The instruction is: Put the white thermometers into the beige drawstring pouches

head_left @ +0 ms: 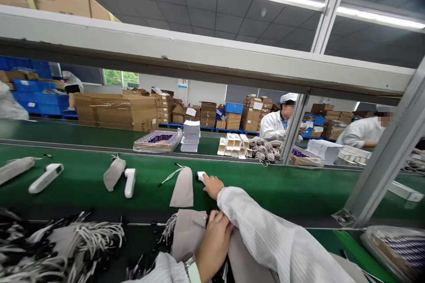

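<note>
My right hand (214, 186) reaches over the green conveyor belt (252, 181), its fingers closed on a white handheld device with a black end (201, 177). A grey drawstring pouch (183, 189) lies flat just left of it, its cord trailing leftward. Nearer to me, my left hand (215, 241), a watch at the wrist, has its fingers curled on a grey pouch (188, 233) in the pile; the right forearm passes close by, and the fingertips are partly hidden. Farther left on the belt are another white device (130, 183) and a pouch (114, 174), then a third device (46, 178).
Heaped pouches with white cords (66, 247) fill the front left. A metal post (381, 150) rises at right beside a plastic-wrapped tray (395, 247). Beyond the belt stand a stack of white papers (190, 136), small open boxes (233, 143) and co-workers in white (274, 124). A shelf (199, 59) crosses overhead.
</note>
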Motion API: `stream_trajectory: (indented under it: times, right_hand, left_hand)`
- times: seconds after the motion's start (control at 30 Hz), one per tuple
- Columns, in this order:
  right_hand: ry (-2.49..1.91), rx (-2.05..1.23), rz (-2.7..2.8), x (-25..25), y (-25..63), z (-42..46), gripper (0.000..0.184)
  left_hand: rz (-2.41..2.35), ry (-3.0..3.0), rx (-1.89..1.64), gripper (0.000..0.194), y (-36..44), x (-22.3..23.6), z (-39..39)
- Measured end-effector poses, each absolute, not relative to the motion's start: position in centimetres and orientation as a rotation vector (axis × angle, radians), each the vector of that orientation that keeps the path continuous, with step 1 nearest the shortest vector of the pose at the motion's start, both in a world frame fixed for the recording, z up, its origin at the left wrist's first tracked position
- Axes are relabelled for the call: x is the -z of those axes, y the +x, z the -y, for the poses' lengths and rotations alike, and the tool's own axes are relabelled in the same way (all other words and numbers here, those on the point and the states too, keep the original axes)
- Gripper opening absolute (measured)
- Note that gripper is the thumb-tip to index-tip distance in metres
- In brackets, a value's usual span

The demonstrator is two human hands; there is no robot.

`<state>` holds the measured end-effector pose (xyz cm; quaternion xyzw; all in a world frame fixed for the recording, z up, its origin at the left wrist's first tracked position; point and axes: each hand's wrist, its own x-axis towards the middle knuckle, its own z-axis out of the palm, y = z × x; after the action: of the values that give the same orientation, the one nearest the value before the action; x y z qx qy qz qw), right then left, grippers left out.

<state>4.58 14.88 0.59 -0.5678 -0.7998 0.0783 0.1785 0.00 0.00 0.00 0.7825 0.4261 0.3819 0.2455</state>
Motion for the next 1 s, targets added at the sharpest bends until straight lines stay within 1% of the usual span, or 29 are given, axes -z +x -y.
stream_trajectory:
  times: [0.1,0.17,0.2,0.27,0.33,0.4,0.47,0.5,0.53,0.6,0.63,0.73,0.83,0.87,0.93,1.0]
  right_hand:
    - [-1.595,-0.398,2.160,0.0,6.0,-16.1,0.056]
    - [-1.568,-0.496,2.074,-0.6,8.4,-15.7,0.060]
    - [-1.509,-0.594,1.989,-1.3,9.8,-15.1,0.060]
    - [-1.262,-0.905,1.734,-3.0,12.5,-13.1,0.062]
    - [-0.929,-1.232,1.442,-4.8,14.5,-10.4,0.071]
    - [-0.739,-1.412,1.282,-5.8,15.6,-8.1,0.079]
    - [-0.710,-1.491,1.240,-5.9,15.7,-6.5,0.084]
    - [-0.730,-1.524,1.245,-5.6,15.6,-6.2,0.082]
    - [-0.769,-1.554,1.272,-5.2,15.5,-6.0,0.074]
    - [-0.890,-1.589,1.384,-4.3,15.2,-6.2,0.045]
    - [-0.941,-1.574,1.472,-3.9,15.1,-6.3,0.040]
    - [-0.980,-1.441,1.788,-3.5,14.7,-6.1,0.055]
    - [-1.035,-1.370,1.994,-4.4,14.2,-5.1,0.061]
    - [-1.082,-1.296,2.010,-4.8,14.2,-4.8,0.062]
    - [-1.163,-0.957,1.987,-5.5,14.6,-4.7,0.060]
    - [-1.193,-0.491,1.919,-5.7,16.0,-5.3,0.051]
  left_hand:
    - [-1.210,2.126,-1.030,0.025,-0.1,-0.1,0.1]
    - [-1.233,2.127,-1.031,0.028,-0.1,-0.3,0.1]
    - [-1.230,2.125,-1.039,0.028,-0.1,-0.5,0.2]
    - [-1.199,2.119,-1.052,0.029,-0.2,-0.8,0.3]
    - [-1.172,2.121,-1.057,0.030,-0.2,-1.0,0.4]
    - [-1.165,2.135,-1.059,0.030,-0.2,-1.2,0.6]
    - [-1.170,2.148,-1.055,0.029,-0.1,-1.3,0.7]
    - [-1.174,2.151,-1.056,0.028,-0.2,-1.3,0.7]
    - [-1.179,2.147,-1.072,0.027,-0.2,-1.3,0.7]
    - [-1.192,2.129,-1.149,0.025,-0.3,-1.5,0.7]
    - [-1.198,2.124,-1.198,0.024,-0.4,-1.6,0.7]
    - [-1.210,2.127,-1.309,0.022,-0.6,-2.3,0.6]
    - [-1.232,2.110,-1.346,0.023,-0.8,-3.3,0.2]
    - [-1.256,2.094,-1.347,0.024,-0.9,-3.7,0.1]
    - [-1.348,2.065,-1.267,0.024,-1.3,-4.6,-0.3]
    - [-1.394,2.070,-0.990,0.028,-1.8,-5.8,-0.3]
